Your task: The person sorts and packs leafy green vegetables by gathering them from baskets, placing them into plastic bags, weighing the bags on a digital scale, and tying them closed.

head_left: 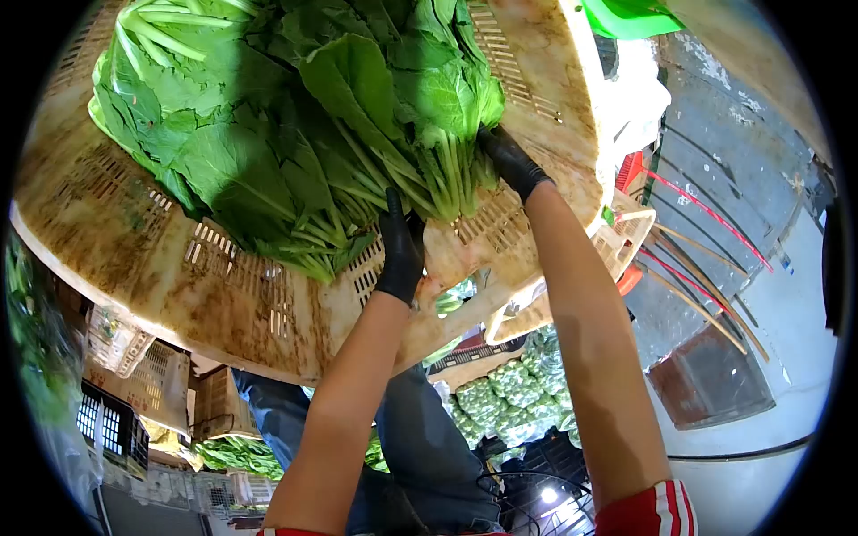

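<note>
A large heap of leafy greens [241, 170] with pale green stems lies in a stained, slotted plastic crate [134, 250]. My left hand [399, 250], in a black glove, grips at the stem ends in the middle, thumb up and fingers partly hidden by the stems. Against the right side of a bunch of leafy greens [442, 134] is my right hand [512, 163], also black-gloved, its fingers tucked around and beneath the leaves. The bunch sits between my two hands, stems toward me.
Bagged green vegetables [514, 397] are stacked below at the right. A black crate [109, 424] and more leafy greens [239, 456] are at the lower left. Thin sticks [706, 286] lie on the grey floor [715, 196], near a smaller pale basket [621, 234].
</note>
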`<state>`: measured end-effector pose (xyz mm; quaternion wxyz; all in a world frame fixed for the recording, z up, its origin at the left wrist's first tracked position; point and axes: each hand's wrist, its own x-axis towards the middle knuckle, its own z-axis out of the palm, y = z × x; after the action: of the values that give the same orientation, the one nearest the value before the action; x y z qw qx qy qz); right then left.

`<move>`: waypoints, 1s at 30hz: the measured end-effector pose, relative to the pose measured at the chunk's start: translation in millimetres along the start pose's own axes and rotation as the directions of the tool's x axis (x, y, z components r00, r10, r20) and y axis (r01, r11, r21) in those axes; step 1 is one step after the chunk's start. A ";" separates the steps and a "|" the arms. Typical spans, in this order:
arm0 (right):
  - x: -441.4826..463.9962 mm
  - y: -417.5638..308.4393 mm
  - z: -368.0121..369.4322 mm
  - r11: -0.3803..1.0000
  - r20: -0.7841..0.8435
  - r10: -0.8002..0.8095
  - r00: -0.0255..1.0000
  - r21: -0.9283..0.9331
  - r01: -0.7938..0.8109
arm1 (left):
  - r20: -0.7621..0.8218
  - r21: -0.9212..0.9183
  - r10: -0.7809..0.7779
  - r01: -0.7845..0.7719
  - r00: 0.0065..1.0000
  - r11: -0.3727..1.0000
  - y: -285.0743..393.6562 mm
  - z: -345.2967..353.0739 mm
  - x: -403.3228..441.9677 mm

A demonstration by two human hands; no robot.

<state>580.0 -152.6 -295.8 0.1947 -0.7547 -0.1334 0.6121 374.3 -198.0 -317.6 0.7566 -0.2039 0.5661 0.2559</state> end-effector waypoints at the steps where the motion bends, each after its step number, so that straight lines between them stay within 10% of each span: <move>1: -3.3 -0.5 -2.8 0.999 -0.022 0.030 0.999 -0.012 -0.030 | 0.027 0.019 -0.020 0.019 0.999 1.000 1.6 1.6 -3.6; 6: -56.6 -12.8 17.5 0.990 -0.056 -0.111 0.992 0.076 0.115 | 0.083 -0.062 -0.039 0.044 0.996 0.997 10.0 8.7 -50.7; 16: -98.5 -32.2 43.5 0.949 -0.068 -0.145 0.987 0.272 0.158 | 0.302 0.647 0.220 -0.369 0.928 0.667 54.5 31.8 -71.9; 19: -88.1 -4.1 29.5 0.959 -0.234 -0.281 0.931 -0.100 0.265 | 0.359 0.595 0.230 -0.412 0.905 0.690 51.4 33.0 -69.5; 20: -104.9 -9.1 34.7 0.824 -0.378 -0.415 0.828 -0.542 0.166 | 0.372 0.598 0.256 -0.441 0.892 0.670 50.2 31.6 -69.3; 23: -140.8 -23.9 49.6 0.719 -0.465 -0.625 0.627 -0.656 0.230 | 0.378 0.622 0.318 -0.493 0.870 0.609 48.0 25.7 -69.8; 27: -156.5 -12.1 97.4 0.983 -0.313 -0.149 0.938 -0.148 0.107 | 0.337 0.607 0.187 -0.364 0.923 0.706 64.6 34.6 -88.7; 30: -154.8 -23.7 109.9 0.986 -0.275 -0.168 0.947 -0.064 0.157 | 0.330 0.599 0.144 -0.325 0.933 0.732 76.0 32.5 -90.0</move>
<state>440.3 -185.3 -169.2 0.2458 -0.8238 -0.1788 0.4786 331.3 -132.9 -223.5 0.8092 0.1774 0.5354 0.1646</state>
